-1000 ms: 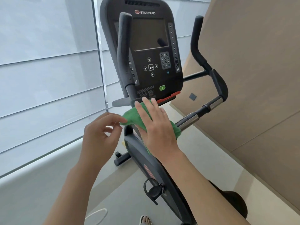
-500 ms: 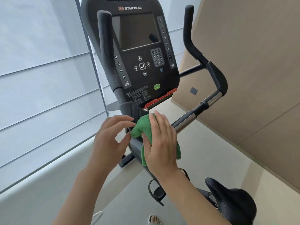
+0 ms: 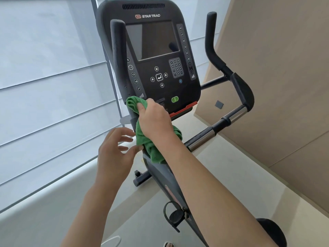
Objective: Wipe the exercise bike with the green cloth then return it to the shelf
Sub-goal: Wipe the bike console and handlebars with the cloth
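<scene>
The black exercise bike (image 3: pixel 158 173) stands in front of me, its console (image 3: pixel 156 56) facing up at me. My right hand (image 3: pixel 154 118) grips the green cloth (image 3: pixel 151 147) and presses its upper end against the base of the left handlebar post (image 3: pixel 118 59), at the console's lower left corner. The rest of the cloth hangs down over the bike's neck. My left hand (image 3: pixel 115 150) hovers just left of the hanging cloth, fingers spread, its fingertips at or just short of the cloth's edge. No shelf is in view.
White window blinds (image 3: pixel 44 86) fill the left side. A tan wall panel (image 3: pixel 276 86) rises on the right. The right handlebar (image 3: pixel 229 120) with chrome sections juts out right. A pedal (image 3: pixel 175 217) and the black saddle (image 3: pixel 272 232) sit low at the bottom.
My right hand has carried the cloth up from the bike's neck to the console's lower left corner and closed around it. My left hand has let go of the cloth's edge and opened.
</scene>
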Motion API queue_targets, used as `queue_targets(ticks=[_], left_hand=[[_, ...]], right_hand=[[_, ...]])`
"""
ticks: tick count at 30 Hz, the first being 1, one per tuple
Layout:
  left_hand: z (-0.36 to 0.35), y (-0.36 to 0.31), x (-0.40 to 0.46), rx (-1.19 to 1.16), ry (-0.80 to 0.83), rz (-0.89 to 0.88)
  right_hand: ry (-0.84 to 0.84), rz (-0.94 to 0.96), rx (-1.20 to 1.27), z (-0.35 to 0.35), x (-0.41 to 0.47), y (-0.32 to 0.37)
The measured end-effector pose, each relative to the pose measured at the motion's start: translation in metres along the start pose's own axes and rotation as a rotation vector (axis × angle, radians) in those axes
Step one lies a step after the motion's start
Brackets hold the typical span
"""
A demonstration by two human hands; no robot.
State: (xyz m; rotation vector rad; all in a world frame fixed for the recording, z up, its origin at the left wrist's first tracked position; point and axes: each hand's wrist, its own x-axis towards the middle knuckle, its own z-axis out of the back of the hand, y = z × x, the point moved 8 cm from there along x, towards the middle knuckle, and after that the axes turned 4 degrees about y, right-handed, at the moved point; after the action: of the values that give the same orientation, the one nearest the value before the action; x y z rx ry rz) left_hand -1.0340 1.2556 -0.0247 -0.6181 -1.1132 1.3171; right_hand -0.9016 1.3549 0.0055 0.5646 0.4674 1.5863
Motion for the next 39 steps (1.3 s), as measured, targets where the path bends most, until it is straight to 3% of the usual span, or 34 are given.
queue_targets(ticks=[15, 23, 33, 39], left_hand=[[0.009, 0.015, 0.001, 0.102, -0.05, 0.38], [0.013, -0.004, 0.004, 0.072, -0.076, 0.244], [0.042, -0.011, 0.058, -0.013, -0.099, 0.131], [0.063, -0.003, 0.1, -0.073, -0.072, 0.072]], right_hand=[[-0.213, 0.264, -0.249, 0.001, -0.078, -0.024], [-0.18, 0.411, 0.055, 0.045, -0.059, 0.004], [-0.208, 0.428, 0.075, 0.059, 0.0, 0.037], [-0.334, 0.478, 0.049, 0.092, 0.031, 0.079]])
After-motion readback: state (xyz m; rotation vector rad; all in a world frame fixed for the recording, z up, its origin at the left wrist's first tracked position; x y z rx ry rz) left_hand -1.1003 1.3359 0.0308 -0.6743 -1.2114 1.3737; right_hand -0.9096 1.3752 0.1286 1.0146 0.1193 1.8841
